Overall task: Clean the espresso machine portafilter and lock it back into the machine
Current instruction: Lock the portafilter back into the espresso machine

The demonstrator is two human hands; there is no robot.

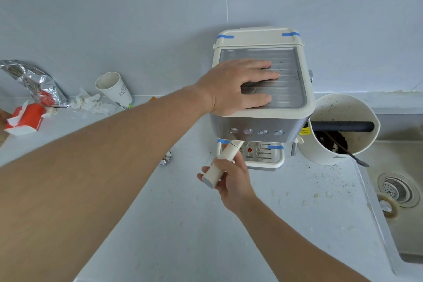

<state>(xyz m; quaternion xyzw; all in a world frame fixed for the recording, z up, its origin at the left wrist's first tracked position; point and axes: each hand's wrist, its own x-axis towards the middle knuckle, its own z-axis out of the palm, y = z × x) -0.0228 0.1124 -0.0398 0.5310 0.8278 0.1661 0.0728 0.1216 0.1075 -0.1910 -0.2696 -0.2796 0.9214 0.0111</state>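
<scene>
On top of the espresso machine [261,119] the left hand [238,86] presses flat, fingers straight, bracing it while the right hand [231,181] grips the portafilter [223,162] handle, its head hidden under the machine, probably for locking.

The espresso machine [261,98] stands upright on the counter against the wall, toward one o'clock of the view. It is cream-cased with a brushed steel front carrying four round buttons, a ribbed steel tray on top, and blue tape strips at its corners. The portafilter [225,161] has a cream handle with a grey end cap. Its head is hidden under the machine's front, and the handle slants out toward seven o'clock, above the drip tray [266,159].
</scene>
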